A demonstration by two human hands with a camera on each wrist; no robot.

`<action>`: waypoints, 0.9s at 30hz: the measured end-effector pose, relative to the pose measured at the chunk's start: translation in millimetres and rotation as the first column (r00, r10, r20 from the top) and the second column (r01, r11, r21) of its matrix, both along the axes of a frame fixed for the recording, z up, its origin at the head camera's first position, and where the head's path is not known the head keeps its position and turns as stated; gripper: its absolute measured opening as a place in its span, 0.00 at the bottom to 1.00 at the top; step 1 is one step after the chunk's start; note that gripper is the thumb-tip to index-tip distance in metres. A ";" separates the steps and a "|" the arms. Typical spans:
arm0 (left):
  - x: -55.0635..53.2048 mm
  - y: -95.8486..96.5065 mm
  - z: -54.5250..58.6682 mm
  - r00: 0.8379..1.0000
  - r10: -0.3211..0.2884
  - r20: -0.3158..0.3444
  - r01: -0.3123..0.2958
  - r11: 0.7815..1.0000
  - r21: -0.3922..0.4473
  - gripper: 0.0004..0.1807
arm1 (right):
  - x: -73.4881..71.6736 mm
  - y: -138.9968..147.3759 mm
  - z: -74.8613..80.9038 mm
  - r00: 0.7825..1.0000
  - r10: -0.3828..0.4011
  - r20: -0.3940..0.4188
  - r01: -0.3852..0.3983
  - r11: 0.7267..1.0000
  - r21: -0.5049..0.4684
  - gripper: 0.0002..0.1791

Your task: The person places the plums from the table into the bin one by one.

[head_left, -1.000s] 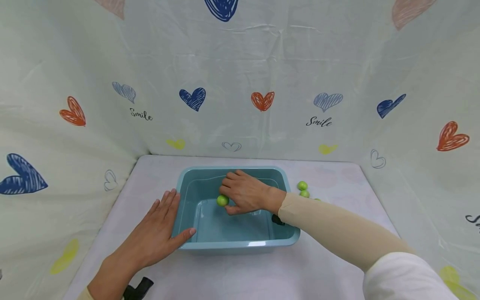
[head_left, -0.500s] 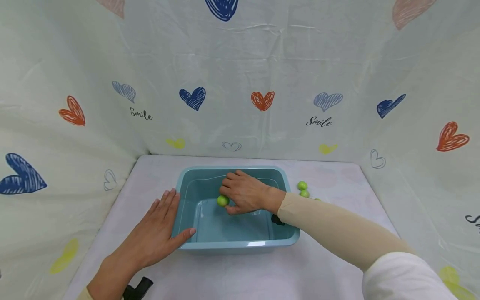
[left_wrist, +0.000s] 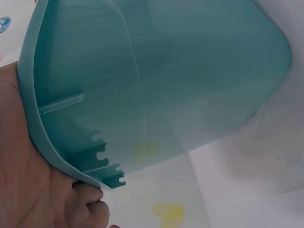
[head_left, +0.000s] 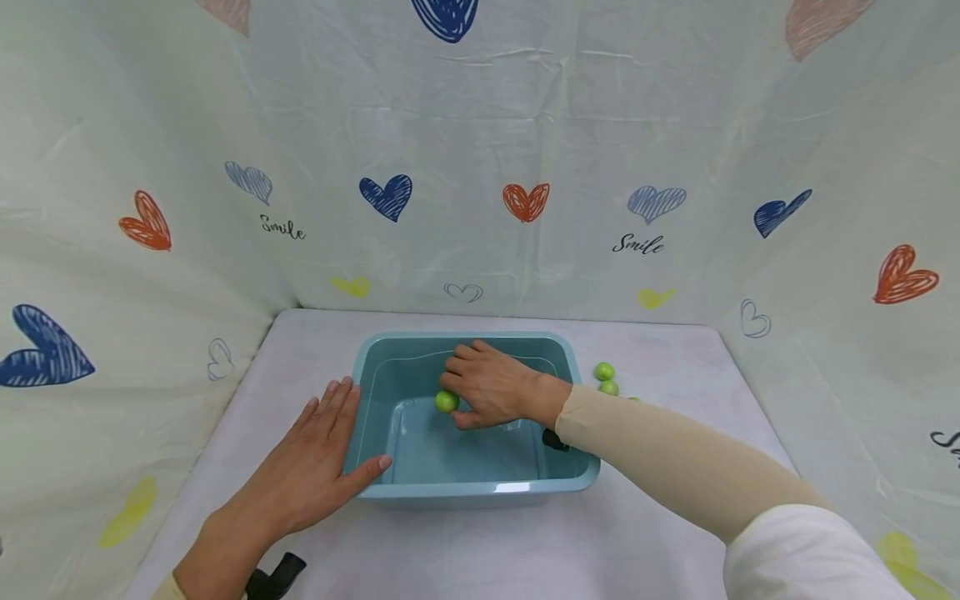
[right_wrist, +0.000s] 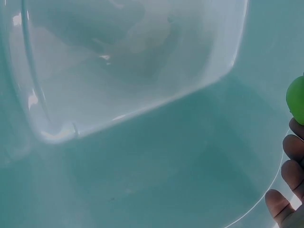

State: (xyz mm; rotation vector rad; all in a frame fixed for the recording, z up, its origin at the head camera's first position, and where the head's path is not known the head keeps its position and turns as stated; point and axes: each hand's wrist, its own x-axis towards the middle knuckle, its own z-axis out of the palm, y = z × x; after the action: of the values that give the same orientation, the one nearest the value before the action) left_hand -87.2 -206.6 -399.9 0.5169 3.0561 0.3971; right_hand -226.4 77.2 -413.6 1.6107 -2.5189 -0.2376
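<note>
The head camera looks from above the near side of the counter (head_left: 420,550), forward and down, far enough back to take in both hands, the whole basin (head_left: 465,488) and the printed sheet (head_left: 465,125) behind. The left wrist camera sits close outside the basin, facing its outer wall beneath the rim, the left hand (head_left: 322,446) along the picture's left edge; it shares that hand and the basin's rim with the head view. The right wrist camera looks closely into the basin, sharing its interior, the green ball (head_left: 447,402) and the right hand (head_left: 491,385) with the head view.
</note>
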 end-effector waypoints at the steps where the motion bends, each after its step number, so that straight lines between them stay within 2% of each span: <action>1: 0.1 -0.1 0.2 1.000 0.000 0.000 0.000 1.000 0.000 0.60 | 0.1 0.0 0.0 1.000 0.001 0.000 -0.001 1.000 -0.001 0.19; 16: 0.7 0.6 2.4 1.000 0.000 0.006 0.000 1.000 -0.005 0.59 | -0.7 0.8 -1.5 1.000 0.003 0.030 -0.002 1.000 -0.021 0.18; 27: 0.2 -0.2 3.5 1.000 -0.014 -0.011 0.013 0.999 -0.042 0.59 | -0.4 1.0 -2.2 1.000 0.009 0.011 -0.009 1.000 -0.009 0.18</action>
State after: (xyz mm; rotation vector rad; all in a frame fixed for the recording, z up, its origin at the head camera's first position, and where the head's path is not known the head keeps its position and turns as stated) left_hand -87.0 -206.8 -396.3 0.5391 3.0623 0.3299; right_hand -226.8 78.2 -415.7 1.6238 -2.5170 -0.2164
